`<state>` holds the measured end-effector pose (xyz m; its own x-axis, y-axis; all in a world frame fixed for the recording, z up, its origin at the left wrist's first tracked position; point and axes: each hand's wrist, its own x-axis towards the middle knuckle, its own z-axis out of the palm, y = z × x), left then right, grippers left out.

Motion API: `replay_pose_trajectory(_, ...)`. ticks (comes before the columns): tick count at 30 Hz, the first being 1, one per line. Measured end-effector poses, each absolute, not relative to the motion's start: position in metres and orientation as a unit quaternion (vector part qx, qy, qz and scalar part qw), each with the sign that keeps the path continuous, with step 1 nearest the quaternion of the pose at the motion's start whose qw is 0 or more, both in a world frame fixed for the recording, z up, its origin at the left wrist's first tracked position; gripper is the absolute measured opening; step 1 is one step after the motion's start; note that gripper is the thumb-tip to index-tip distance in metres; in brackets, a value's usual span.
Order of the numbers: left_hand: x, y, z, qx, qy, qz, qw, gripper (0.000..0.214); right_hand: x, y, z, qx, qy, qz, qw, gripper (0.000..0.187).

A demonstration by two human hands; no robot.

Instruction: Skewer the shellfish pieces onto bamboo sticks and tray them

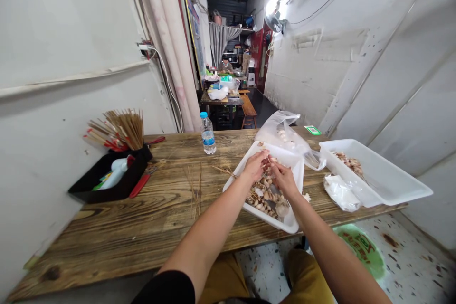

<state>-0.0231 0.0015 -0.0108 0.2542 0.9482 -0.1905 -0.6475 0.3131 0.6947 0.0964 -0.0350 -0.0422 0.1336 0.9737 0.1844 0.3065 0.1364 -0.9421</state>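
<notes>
Over a white plastic tray [298, 209] my left hand [257, 165] and my right hand [283, 176] meet at the fingertips, both closed. A small pale piece that looks like a garlic clove shows between them, largely hidden by the fingers. Beneath lie garlic cloves [269, 194], some in rows as if threaded on sticks, along with bits of dry skin. Thin wooden skewers [225, 170] poke out over the tray's left rim. More loose skewers [194, 190] lie on the wooden table [149, 232] to the left.
Behind the tray are a plastic bag [281, 128] of garlic and a water bottle [208, 134]. A second white tray [392, 178] and a white packet [341, 192] sit at right. At left stands a black box [103, 192] beside bundled skewers [124, 128]. Farther back sits a person [225, 64].
</notes>
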Motion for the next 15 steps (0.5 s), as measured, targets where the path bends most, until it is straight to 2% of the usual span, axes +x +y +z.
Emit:
replay_pose_trajectory(3, -0.0221, 0.001, -0.0113, 0.256, 0.319, 0.524, 0.747, 0.005, 0.094, -0.0342, -0.0428, -0.543, -0.591, 0.303, 0.514, 0.044)
replay_pose_trajectory(8, -0.0242, 0.0005, -0.0102, 0.257, 0.342, 0.467, 0.774, 0.011, 0.0923, -0.0362, -0.0431, -0.522, -0.62, 0.282, 0.514, 0.037)
replay_pose_trajectory(15, -0.0178, -0.0012, -0.0133, 0.249, 0.346, 0.462, 0.778, 0.011, 0.0942, -0.0332, -0.0473, -0.545, -0.611, 0.25, 0.517, 0.038)
